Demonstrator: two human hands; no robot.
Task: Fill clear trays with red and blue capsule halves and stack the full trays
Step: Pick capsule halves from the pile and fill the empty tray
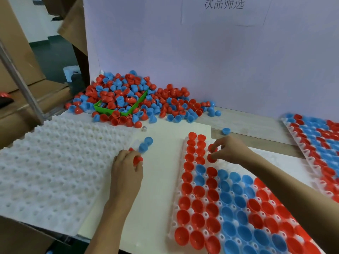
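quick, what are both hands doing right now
Left hand: fingers curled round a red capsule half.
Right hand: pinching a red capsule half over the partly filled clear tray.

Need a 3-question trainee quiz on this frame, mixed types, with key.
1. True or false: the right hand holds blue halves.
2. The loose pile partly buries a bin of which colour? A green, B yellow, C black.
3. Fill in: the empty trays lie on the person's ____ side.

Key: 1 false, it pinches red halves over the part-filled tray. 2 A, green bin. 3 left.
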